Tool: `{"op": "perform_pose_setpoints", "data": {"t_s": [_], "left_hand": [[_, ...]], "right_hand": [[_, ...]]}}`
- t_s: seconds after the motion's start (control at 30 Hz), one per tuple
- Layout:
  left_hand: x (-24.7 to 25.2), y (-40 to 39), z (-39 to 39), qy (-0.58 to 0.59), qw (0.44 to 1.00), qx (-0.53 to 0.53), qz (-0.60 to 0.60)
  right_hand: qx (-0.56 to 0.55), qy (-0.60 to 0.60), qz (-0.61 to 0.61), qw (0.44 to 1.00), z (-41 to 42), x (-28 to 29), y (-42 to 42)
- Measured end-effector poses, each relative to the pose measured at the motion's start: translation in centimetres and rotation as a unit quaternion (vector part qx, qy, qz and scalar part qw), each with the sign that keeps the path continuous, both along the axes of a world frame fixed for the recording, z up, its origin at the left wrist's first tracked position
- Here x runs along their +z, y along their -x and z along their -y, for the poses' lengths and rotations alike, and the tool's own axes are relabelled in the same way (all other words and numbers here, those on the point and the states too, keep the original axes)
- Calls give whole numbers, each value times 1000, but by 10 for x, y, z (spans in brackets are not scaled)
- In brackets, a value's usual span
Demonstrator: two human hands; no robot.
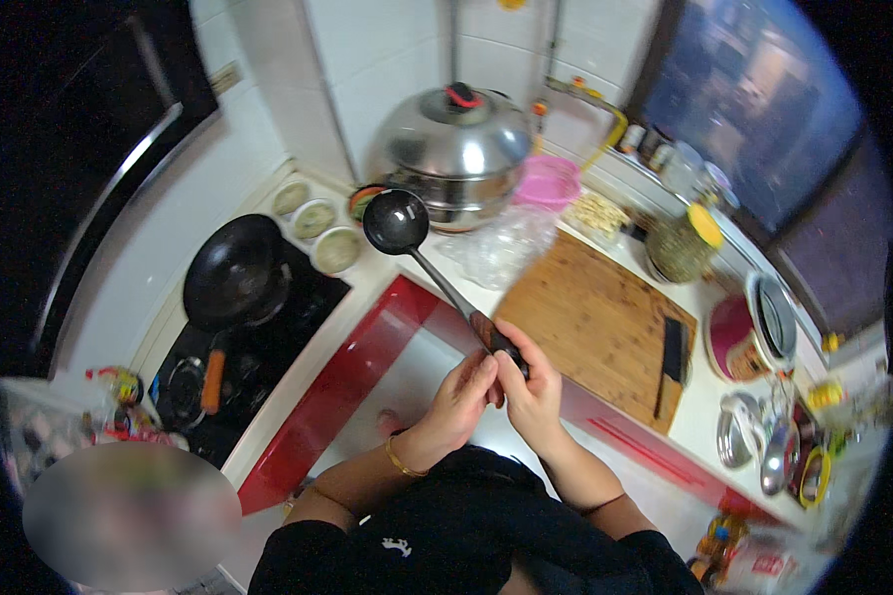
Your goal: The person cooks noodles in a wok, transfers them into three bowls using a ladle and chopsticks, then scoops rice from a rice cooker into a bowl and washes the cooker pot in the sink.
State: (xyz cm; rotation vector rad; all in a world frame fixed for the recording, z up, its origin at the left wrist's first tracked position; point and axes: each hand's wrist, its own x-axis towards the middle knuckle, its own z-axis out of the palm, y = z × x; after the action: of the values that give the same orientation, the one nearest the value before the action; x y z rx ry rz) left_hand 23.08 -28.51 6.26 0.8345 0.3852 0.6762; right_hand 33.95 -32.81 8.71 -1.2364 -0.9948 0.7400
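Note:
A black metal ladle [397, 222] with a dark wooden handle [491, 336] is held out in front of my body, bowl pointing away. My right hand [530, 387] is wrapped around the handle's near end. Against the handle's left side rests my left hand [458, 401], a gold bangle on its wrist. Its fingers are partly hidden, so its grip is unclear. To the right, a wooden cutting board [588, 312] lies on the counter, with a knife [672, 368] at its right side. A black wok [234, 271] sits on the black cooktop [305, 286] at left.
Several small bowls [336, 249] line the counter behind the cooktop. A large lidded steel steamer [454, 149] occupies the corner beside a pink basket [549, 182] and a clear plastic bag [502, 245]. A yellow-lidded jar [681, 245] and a maroon container [737, 338] stand at right.

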Motion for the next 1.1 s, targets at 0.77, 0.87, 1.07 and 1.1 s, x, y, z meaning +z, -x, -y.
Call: {"op": "perform_pose_setpoints", "data": {"t_s": [0.77,0.87,1.07,1.1], "left_hand": [[39,268,-176,282,868,403,-64],[37,268,-191,346,833,427,-60],[25,254,-219,327,829,447,-77],[30,247,-224,359,807,466,-63]], "right_hand": [[227,-29,-249,941,-560,83,184],[286,-27,-301,910,-651,96,196],[372,-44,-351,858,-787,152,248],[387,-47,-369,844,-805,162,265]]}}
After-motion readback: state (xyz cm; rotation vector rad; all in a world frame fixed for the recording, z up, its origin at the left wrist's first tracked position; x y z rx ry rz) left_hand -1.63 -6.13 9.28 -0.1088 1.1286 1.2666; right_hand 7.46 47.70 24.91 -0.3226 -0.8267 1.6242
